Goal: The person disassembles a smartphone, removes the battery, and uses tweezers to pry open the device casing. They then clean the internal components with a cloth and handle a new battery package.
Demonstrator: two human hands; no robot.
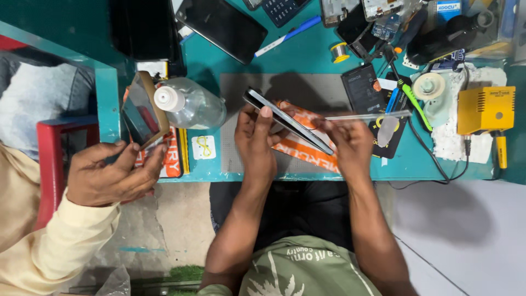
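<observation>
At frame centre, left hand (pixel 255 137) grips 1 phone (pixel 287 121) edge-on; right hand (pixel 353 143) pinches a clear film (pixel 368 115) (not yet laid on).

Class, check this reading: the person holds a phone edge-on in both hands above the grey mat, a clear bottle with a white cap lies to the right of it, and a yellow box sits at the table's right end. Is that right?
One detail is wrong. In the head view the clear bottle lies to the left of the phone, not the right. The left hand and right hand do hold the phone above the grey mat, and the yellow box is at the right end.
</observation>
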